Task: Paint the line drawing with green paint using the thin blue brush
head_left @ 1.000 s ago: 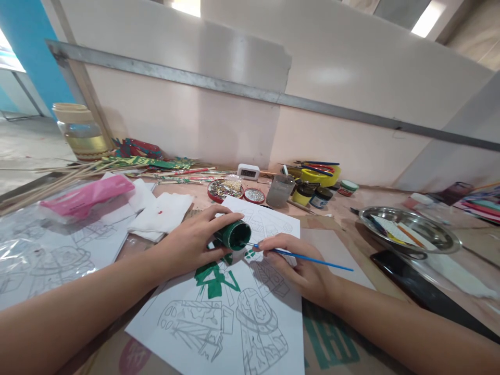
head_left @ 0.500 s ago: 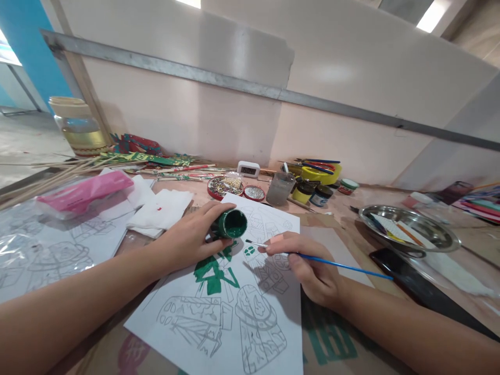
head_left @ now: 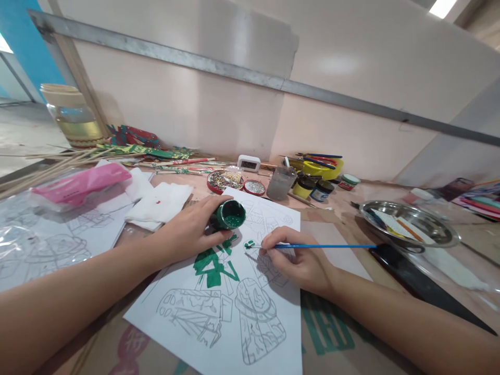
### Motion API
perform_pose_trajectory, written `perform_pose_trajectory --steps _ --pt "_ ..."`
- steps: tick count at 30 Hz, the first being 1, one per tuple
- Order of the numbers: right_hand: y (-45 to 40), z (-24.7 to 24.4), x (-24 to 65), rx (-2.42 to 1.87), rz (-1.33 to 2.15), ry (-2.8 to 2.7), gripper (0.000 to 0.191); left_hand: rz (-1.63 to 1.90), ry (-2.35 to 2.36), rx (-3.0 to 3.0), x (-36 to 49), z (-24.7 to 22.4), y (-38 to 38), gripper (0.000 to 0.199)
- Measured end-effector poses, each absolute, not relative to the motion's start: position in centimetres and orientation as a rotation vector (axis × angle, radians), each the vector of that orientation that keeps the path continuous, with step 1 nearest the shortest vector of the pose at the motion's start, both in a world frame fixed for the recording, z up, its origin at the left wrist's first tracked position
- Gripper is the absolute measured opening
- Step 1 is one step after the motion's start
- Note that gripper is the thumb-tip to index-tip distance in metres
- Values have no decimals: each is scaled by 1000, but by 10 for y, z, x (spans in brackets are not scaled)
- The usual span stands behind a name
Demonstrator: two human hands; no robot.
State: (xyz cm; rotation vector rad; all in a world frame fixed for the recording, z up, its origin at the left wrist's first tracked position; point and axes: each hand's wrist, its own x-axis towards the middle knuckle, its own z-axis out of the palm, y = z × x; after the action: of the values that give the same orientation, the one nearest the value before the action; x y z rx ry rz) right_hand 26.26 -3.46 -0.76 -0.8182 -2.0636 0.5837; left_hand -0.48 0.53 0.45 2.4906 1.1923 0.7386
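Observation:
My left hand is wrapped round a small jar of green paint, tilted so its open mouth faces me. Between the fingertips of my right hand is a thin blue paintbrush, its tip at a small green-painted patch on the drawing. Beneath both hands lies a white sheet with pencil drawings of patterned shapes. Green paint fills parts of one drawing just below the jar. My right fingers hide part of another drawing.
Behind the sheet stand a cup of cloudy water, paint jars, a small digital clock and red-rimmed lids of glitter. Left are folded tissues and a pink packet. Right are a metal bowl and a black object.
The brush has moved from near the jar's mouth down to the green patch on the sheet, with my right hand lower and its fingers more gathered. My left hand still grips the jar.

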Motion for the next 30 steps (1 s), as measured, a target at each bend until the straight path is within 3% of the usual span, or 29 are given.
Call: perform_pose_trajectory --steps 30 --pt "-31 -12 262 -887 745 -2025 8 720 1188 2485 -3 8 5 52"
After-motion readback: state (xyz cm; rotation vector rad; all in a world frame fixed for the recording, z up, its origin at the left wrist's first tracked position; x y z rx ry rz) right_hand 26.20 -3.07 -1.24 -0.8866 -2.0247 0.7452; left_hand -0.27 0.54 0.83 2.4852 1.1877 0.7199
